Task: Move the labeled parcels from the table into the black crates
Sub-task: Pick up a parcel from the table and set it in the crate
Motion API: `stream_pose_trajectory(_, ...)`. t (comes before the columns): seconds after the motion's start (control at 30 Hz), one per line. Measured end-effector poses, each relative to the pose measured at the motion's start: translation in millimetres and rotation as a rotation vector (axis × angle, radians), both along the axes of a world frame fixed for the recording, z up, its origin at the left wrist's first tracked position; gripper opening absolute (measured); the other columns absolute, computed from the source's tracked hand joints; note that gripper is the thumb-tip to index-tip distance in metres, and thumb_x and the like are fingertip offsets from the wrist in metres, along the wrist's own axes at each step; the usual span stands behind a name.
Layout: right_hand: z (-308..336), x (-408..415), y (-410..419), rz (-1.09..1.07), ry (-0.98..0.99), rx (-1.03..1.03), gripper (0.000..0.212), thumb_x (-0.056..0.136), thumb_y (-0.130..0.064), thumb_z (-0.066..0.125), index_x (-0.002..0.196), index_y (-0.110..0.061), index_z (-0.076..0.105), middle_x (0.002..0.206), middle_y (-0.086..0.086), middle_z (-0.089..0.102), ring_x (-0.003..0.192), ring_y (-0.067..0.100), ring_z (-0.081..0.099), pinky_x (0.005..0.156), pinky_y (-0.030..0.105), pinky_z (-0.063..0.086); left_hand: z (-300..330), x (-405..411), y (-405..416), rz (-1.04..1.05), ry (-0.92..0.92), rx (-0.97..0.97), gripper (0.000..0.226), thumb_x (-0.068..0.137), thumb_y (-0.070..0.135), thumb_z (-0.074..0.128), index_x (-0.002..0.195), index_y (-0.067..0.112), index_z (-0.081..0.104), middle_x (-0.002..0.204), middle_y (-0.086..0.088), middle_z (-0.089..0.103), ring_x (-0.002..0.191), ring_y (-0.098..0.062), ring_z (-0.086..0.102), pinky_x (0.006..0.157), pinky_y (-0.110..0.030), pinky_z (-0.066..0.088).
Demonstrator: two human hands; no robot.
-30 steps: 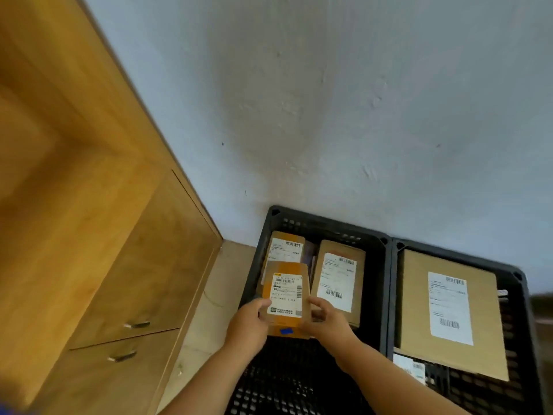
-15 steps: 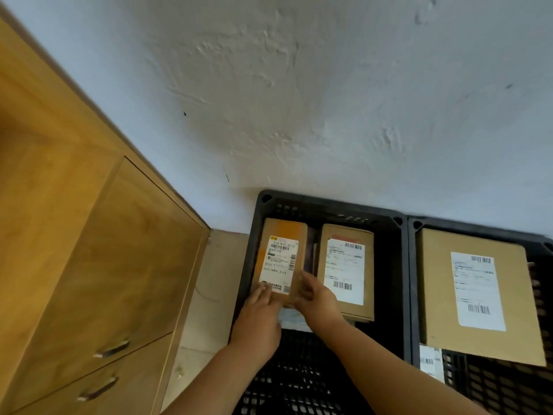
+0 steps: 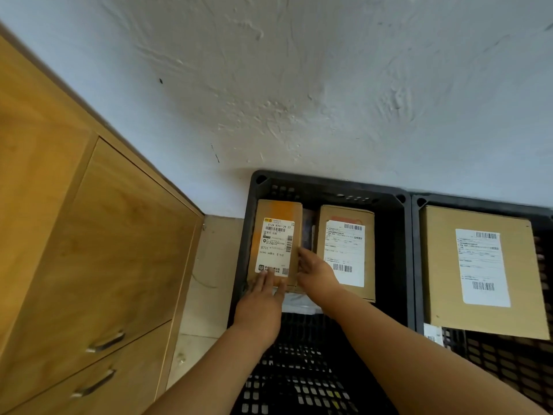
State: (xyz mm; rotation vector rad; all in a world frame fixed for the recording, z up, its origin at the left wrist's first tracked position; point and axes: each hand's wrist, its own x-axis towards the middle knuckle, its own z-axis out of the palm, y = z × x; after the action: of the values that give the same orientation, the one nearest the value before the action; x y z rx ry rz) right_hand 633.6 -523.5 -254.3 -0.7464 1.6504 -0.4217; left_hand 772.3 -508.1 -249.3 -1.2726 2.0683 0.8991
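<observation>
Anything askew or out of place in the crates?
Mostly tidy. The large flat cardboard parcel in the right black plastic crate sits slightly rotated, its near-right corner apparently over the rim. A white-labelled item peeks out beneath it.

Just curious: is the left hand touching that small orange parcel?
Touching. In the head view, the left hand's straight fingers lie flat on the near end of the small orange parcel.
</observation>
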Motion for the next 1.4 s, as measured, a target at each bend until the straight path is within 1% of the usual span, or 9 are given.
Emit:
stream_pose_trajectory(0.17, 13, -7, 12, 0.003, 0.120, 0.002, 0.049, 0.090, 0.009, 0.040, 0.129, -0.017, 0.054, 0.114, -0.003, 0.060, 0.110, 0.017, 0.058, 0.093, 0.027, 0.050, 9, -3, -4, -0.035, -0.051, 0.048, 0.083, 0.090, 0.002, 0.050, 0.152, 0.021, -0.003, 0.157, -0.010, -0.020, 0.145, -0.026, -0.016, 0.118, -0.041, 0.005)
stream_pose_trajectory(0.3, 36, -27, 36, -0.100, 0.188, 0.054, 0.041, 0.093, 0.004, 0.037, 0.122, -0.017, 0.058, 0.109, -0.001, 0.056, 0.095, 0.028, 0.062, 0.070, 0.029, 0.049, 23, -8, -7, -0.062, -0.068, 0.074, 0.083, 0.089, 0.003, 0.053, 0.152, 0.019, 0.001, 0.157, -0.014, -0.015, 0.146, -0.029, -0.009, 0.119, -0.042, 0.011)
stream_pose_trajectory(0.47, 76, -56, 62, -0.196, 0.162, 0.054, 0.037, 0.092, 0.005, 0.043, 0.119, -0.013, 0.060, 0.111, -0.001, 0.059, 0.107, 0.014, 0.054, 0.088, 0.022, 0.040, 56, -22, -4, -0.084, 0.036, -0.035, 0.062, 0.091, 0.008, 0.049, 0.147, 0.016, 0.024, 0.145, -0.013, 0.036, 0.129, -0.026, 0.039, 0.103, -0.035, 0.039)
stream_pose_trajectory(0.6, 119, -78, 78, -0.269, 0.150, 0.000, 0.032, 0.093, 0.000, 0.047, 0.117, -0.015, 0.061, 0.109, -0.001, 0.061, 0.102, 0.011, 0.056, 0.091, 0.024, 0.043, 99, -43, 5, -0.059, 0.109, -0.126, 0.034, 0.093, 0.010, 0.042, 0.126, 0.017, 0.048, 0.119, -0.008, 0.056, 0.106, -0.023, 0.054, 0.089, -0.031, 0.048)
stream_pose_trajectory(0.73, 164, -106, 107, -0.333, 0.152, -0.085, 0.028, 0.092, -0.003, 0.050, 0.113, -0.017, 0.062, 0.108, -0.001, 0.065, 0.098, 0.011, 0.060, 0.090, 0.026, 0.049, 141, -75, 26, -0.037, 0.154, -0.188, 0.037, 0.093, 0.012, 0.041, 0.125, 0.025, 0.052, 0.114, -0.005, 0.059, 0.100, -0.023, 0.057, 0.082, -0.033, 0.050)
stream_pose_trajectory(0.97, 243, -181, 191, -0.424, 0.105, -0.261, 0.026, 0.092, 0.001, 0.047, 0.104, -0.015, 0.063, 0.100, 0.005, 0.066, 0.089, 0.012, 0.061, 0.079, 0.019, 0.049, 229, -173, 85, -0.072, 0.301, -0.252, 0.039, 0.098, 0.017, 0.037, 0.135, 0.025, 0.047, 0.136, -0.004, 0.051, 0.119, -0.022, 0.050, 0.095, -0.032, 0.045)
stream_pose_trajectory(1.1, 287, -239, 268, -0.469, 0.134, -0.341, 0.023, 0.093, -0.003, 0.049, 0.106, -0.016, 0.063, 0.099, 0.004, 0.067, 0.081, 0.008, 0.061, 0.063, 0.011, 0.045, 278, -248, 148, -0.108, 0.383, -0.349, 0.039, 0.096, 0.018, 0.039, 0.131, 0.026, 0.052, 0.128, -0.002, 0.057, 0.109, -0.022, 0.056, 0.087, -0.031, 0.049)
stream_pose_trajectory(1.27, 341, -325, 392, -0.522, 0.277, -0.417, 0.019, 0.091, -0.009, 0.054, 0.102, -0.018, 0.067, 0.093, 0.002, 0.070, 0.087, 0.015, 0.066, 0.075, 0.021, 0.050, 337, -348, 252, -0.172, 0.572, -0.356, 0.036, 0.097, 0.019, 0.037, 0.127, 0.029, 0.055, 0.129, 0.004, 0.058, 0.113, -0.018, 0.056, 0.089, -0.028, 0.045)
stream_pose_trajectory(1.4, 384, -388, 486, -0.637, 0.327, -0.434, 0.019, 0.091, -0.003, 0.052, 0.103, -0.011, 0.065, 0.092, 0.010, 0.067, 0.075, 0.012, 0.061, 0.065, 0.016, 0.047, 374, -420, 334, -0.239, 0.726, -0.331, 0.037, 0.098, 0.021, 0.039, 0.132, 0.027, 0.052, 0.134, 0.006, 0.055, 0.119, -0.014, 0.053, 0.099, -0.030, 0.043)
